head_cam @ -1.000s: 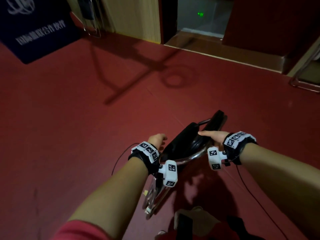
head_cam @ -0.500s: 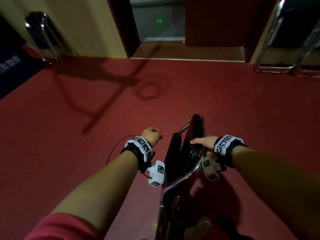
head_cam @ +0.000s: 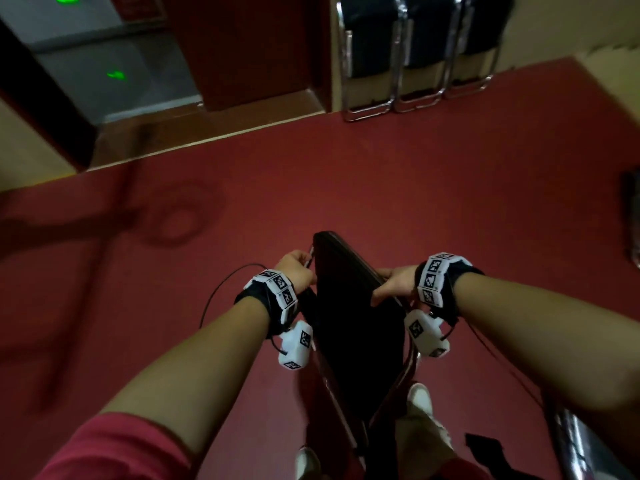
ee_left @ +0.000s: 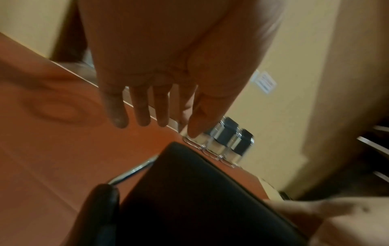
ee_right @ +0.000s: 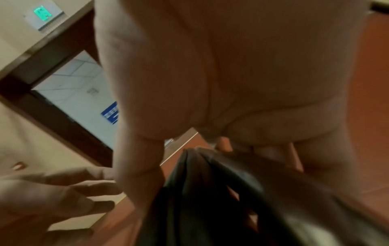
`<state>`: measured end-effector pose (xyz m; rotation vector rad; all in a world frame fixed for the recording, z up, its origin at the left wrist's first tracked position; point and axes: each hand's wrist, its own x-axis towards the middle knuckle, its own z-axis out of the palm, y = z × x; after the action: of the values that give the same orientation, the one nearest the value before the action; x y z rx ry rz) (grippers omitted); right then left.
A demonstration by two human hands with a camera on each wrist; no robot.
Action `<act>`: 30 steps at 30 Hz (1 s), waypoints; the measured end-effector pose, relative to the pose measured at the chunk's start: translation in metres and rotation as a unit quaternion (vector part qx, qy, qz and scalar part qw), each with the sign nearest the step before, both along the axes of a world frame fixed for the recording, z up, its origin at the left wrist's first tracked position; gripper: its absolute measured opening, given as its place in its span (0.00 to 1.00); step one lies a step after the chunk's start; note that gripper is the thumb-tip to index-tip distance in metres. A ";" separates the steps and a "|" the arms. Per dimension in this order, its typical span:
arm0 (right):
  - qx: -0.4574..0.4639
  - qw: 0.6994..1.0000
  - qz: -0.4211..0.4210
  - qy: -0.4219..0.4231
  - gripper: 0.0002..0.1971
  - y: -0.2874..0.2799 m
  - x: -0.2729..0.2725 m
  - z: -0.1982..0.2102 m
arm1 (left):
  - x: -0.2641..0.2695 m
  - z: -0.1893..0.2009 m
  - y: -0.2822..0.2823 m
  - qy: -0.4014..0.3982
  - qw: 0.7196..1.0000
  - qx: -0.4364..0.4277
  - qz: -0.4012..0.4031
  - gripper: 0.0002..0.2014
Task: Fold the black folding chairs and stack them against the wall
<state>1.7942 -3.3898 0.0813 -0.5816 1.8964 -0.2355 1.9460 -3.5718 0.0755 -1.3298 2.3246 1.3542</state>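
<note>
place: hall or function room | cues: red floor (head_cam: 381,174); folded chairs (head_cam: 415,53) against wall; green exit sign (ee_right: 43,11)

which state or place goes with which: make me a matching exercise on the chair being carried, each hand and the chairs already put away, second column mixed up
Column one:
1. folded black chair
2. left hand
3. right hand
4. stacked chairs

Column two:
a. leaning against the cream wall
b. grips the carried chair's right edge
c. upright between the two forearms
d. fingers loose, holding nothing

Pairs: 1-c, 2-d, 3-b, 4-a
</note>
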 end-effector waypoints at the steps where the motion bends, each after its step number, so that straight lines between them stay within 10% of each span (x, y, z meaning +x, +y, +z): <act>1: 0.003 1.000 -0.001 0.013 0.38 0.003 0.012 0.004 | 0.003 -0.002 -0.002 0.005 1.000 0.008 -0.015 0.27; 12: 0.015 0.998 -0.040 0.036 0.54 0.013 0.090 0.007 | 0.020 -0.003 -0.007 -0.069 0.972 -0.078 -0.212 0.39; 18: -0.032 0.997 -0.062 0.016 0.40 0.008 0.103 0.005 | 0.034 -0.015 -0.011 -0.088 0.958 -0.070 -0.263 0.40; 30: -0.007 0.996 0.010 0.084 0.46 0.015 0.093 0.003 | 0.042 -0.031 -0.026 -0.111 0.954 -0.073 -0.270 0.40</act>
<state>1.8870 -3.3745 0.0846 -0.6465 2.0515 -0.1928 1.9879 -3.5974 0.0442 -0.7335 2.4105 0.8335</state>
